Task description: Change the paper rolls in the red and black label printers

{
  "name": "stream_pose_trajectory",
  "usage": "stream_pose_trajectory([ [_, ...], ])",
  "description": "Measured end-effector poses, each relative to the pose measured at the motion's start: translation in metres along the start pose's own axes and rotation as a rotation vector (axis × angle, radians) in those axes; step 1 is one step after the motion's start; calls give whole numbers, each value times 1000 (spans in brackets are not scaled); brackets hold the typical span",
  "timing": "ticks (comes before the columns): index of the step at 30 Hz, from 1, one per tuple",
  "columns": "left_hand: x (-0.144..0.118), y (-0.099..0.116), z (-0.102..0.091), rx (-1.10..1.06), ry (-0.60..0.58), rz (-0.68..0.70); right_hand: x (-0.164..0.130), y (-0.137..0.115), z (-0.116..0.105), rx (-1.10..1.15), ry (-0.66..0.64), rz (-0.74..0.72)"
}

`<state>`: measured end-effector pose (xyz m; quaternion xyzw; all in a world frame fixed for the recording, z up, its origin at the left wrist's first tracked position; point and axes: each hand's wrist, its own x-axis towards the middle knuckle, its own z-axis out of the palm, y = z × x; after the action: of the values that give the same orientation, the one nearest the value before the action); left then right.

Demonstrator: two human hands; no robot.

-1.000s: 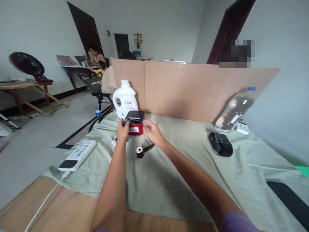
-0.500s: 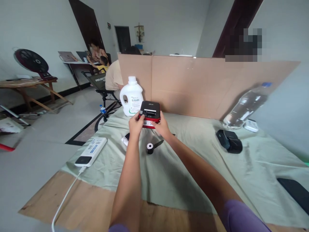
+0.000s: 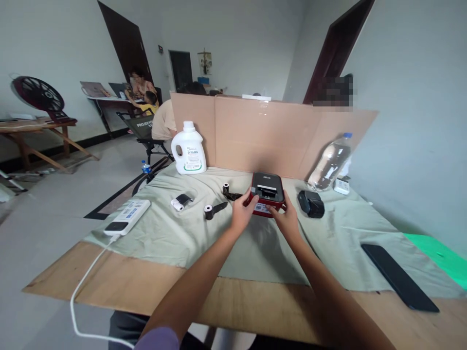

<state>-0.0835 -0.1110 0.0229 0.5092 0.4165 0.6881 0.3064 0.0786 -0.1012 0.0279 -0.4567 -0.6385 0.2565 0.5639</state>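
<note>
A small red and black label printer (image 3: 268, 190) is held just above the green cloth (image 3: 182, 233), near the middle of the table. My left hand (image 3: 241, 214) grips its left side and my right hand (image 3: 286, 219) grips its right front corner. Two black spools with white paper rolls lie to the left, one spool (image 3: 213, 210) nearer me, the other spool (image 3: 229, 190) right beside the printer. A small white and black device (image 3: 180, 201) lies further left.
A white detergent bottle (image 3: 188, 149) and a clear water bottle (image 3: 328, 163) stand against a cardboard screen (image 3: 270, 133). A black device (image 3: 311, 203) sits right of the printer. A power strip (image 3: 127, 217) lies left, a phone (image 3: 398, 276) right. People sit beyond the screen.
Both hands closed on the printer, lifted it from beside the detergent bottle and carried it right and toward me. A second spool now shows where the printer stood.
</note>
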Motion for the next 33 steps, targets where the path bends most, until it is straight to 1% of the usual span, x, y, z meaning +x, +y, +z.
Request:
stream_pose_trajectory([
  [2, -18, -9, 1, -17, 5, -28, -13, 11, -5, -14, -26, 6],
  [4, -30, -15, -1, -33, 15, -52, -21, 19, -4, -12, -42, 15],
  [8, -40, -19, -2, -48, 33, -76, -29, 28, 0, -18, -50, 72],
  [11, -42, -21, -2, -43, 44, -88, -32, 31, 0, -47, -49, 88],
  [19, -43, -24, -5, -55, 73, -109, -38, 35, 1, -103, -27, -43],
  [27, -44, -24, -4, -68, 73, -125, -39, 34, -1, -167, -28, -67],
  [30, -43, -24, -7, -44, 51, -99, -39, 30, -3, -157, -40, -96],
  [33, -41, -23, -12, 49, 15, -95, -38, 29, -4, -121, -49, -84],
])
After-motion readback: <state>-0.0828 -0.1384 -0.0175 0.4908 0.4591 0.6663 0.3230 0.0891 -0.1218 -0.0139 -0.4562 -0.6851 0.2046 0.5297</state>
